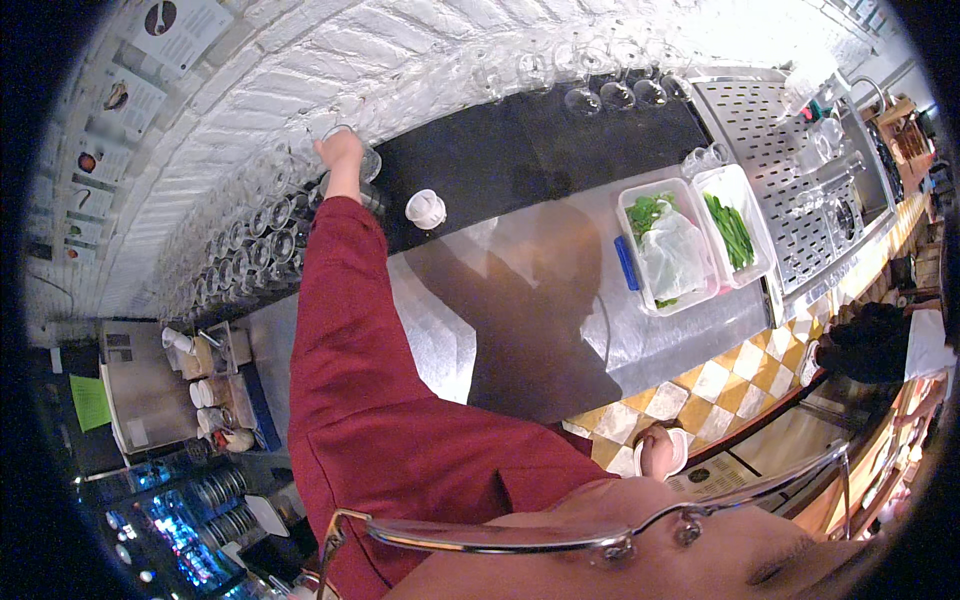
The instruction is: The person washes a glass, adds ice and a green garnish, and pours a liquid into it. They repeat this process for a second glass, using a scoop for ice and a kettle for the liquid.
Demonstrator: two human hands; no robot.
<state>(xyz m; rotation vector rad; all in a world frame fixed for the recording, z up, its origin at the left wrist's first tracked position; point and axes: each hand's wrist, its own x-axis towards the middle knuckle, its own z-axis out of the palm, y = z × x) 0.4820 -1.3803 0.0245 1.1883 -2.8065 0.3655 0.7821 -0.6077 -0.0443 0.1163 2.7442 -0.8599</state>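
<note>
My left hand (342, 150), at the end of a maroon sleeve, reaches to the back left by the white brick wall. Its fingers are closed on a clear glass (371, 165) at the end of the rows of glasses. A small white cup-like thing (426, 209) with a crumpled white top stands on the black mat (540, 140), to the right of that forearm. My right hand (656, 452) is low on the right, over the yellow-and-white tiled edge. Its fingers curl against a white rounded thing (678, 450), whose kind I cannot make out.
Many upturned glasses (255, 235) line the wall at left. More stemmed glasses (615, 95) stand at the back. Two white tubs of green leaves (735, 232) sit right on the steel counter (640, 345), before a perforated drainboard (755, 120). Another person (870, 340) is far right.
</note>
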